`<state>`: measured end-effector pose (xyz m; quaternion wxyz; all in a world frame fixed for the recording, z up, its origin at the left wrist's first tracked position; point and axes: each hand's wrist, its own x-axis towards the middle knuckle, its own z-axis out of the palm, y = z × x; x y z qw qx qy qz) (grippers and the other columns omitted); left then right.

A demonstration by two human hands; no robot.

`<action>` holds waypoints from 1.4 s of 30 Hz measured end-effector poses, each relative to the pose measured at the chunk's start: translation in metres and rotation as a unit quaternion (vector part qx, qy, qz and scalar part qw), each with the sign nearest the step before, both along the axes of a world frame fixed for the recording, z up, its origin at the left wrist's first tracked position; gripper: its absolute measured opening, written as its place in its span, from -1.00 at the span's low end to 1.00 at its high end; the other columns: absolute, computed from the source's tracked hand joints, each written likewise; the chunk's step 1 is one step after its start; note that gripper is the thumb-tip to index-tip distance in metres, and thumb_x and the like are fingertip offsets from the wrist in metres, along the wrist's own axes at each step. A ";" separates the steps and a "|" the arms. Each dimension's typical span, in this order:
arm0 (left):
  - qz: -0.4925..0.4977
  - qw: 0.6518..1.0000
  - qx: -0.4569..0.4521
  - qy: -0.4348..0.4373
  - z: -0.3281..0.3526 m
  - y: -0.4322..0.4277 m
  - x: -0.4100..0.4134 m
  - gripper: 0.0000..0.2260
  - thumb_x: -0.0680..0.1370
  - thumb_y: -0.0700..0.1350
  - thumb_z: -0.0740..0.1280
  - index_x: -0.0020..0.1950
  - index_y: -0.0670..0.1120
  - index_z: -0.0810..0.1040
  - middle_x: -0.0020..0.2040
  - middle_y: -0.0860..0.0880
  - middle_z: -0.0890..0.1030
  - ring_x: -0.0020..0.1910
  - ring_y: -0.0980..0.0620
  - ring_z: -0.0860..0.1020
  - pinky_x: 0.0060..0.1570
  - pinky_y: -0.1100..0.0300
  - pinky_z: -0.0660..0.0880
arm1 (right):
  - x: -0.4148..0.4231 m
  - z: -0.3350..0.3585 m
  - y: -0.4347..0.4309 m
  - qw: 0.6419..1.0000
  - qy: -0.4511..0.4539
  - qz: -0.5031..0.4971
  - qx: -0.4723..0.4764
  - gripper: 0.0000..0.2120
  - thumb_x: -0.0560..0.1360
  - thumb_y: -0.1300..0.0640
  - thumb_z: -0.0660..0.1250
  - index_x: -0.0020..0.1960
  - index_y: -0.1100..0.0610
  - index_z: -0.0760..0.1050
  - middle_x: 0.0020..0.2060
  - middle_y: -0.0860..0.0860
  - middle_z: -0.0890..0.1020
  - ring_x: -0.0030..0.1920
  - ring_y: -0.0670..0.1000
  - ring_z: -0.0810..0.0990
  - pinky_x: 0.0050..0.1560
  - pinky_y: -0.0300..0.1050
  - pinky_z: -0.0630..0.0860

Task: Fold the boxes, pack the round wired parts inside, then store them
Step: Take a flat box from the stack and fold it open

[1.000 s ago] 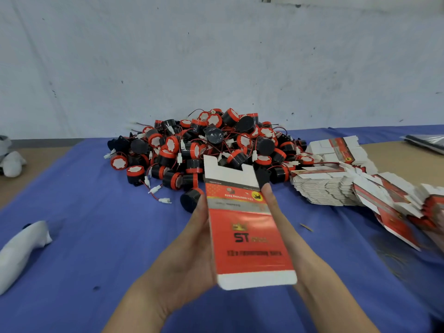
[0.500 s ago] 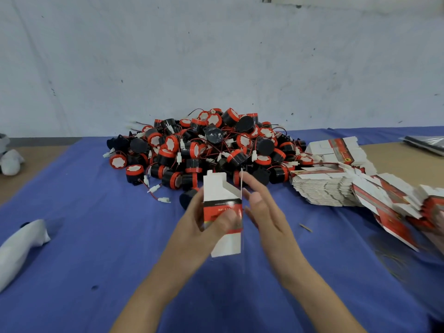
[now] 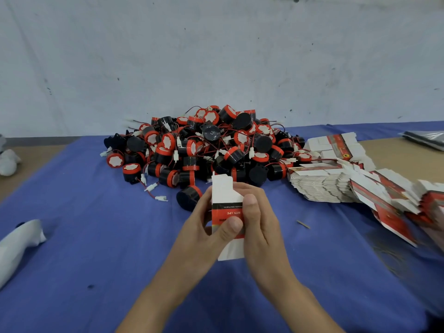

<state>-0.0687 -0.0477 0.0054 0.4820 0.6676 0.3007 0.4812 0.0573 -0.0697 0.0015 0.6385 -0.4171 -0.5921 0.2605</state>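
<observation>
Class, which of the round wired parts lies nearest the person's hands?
The black part with a red band at the pile's near edge, just beyond the left hand holding the box. All others lie farther back.

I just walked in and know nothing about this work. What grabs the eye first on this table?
First, the big heap of black-and-red round wired parts, piled at the far middle of the blue cloth. In front of it, the left hand and right hand grip a narrow red-and-white cardboard box, its white flap pointing up. To the right sprawls a stack of flat red-and-white cartons.
</observation>
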 end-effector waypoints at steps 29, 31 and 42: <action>-0.009 0.998 -0.062 -0.019 0.004 -0.006 -0.009 -0.59 0.47 0.18 0.34 0.32 0.24 0.43 0.17 0.10 0.64 0.17 0.05 0.63 0.19 -0.04 0.58 | -0.002 -0.001 -0.009 0.997 0.016 0.070 -0.029 -0.74 0.54 -0.14 0.12 0.15 -0.13 0.46 0.23 -0.02 0.50 0.18 0.08 0.57 0.11 0.20 0.60; -0.025 0.998 -0.052 -0.016 0.004 -0.006 -0.011 -0.57 0.44 0.18 0.32 0.31 0.27 0.43 0.18 0.08 0.63 0.17 0.03 0.63 0.14 0.02 0.60 | -0.001 -0.003 -0.009 0.997 0.014 0.072 -0.035 -0.69 0.52 -0.09 0.14 0.24 -0.09 0.40 0.16 0.04 0.56 0.07 0.16 0.60 -0.02 0.28 0.62; 0.035 0.999 -0.003 -0.026 0.004 -0.008 -0.014 -0.73 0.47 -0.09 0.21 0.15 0.08 0.48 0.03 -0.05 0.61 0.03 -0.11 0.59 -0.07 0.05 0.62 | -0.003 -0.003 -0.006 0.991 -0.133 -0.017 0.024 -0.63 0.52 -0.01 0.14 0.29 -0.06 0.48 0.21 -0.20 0.41 0.24 -0.07 0.51 0.07 -0.40 0.47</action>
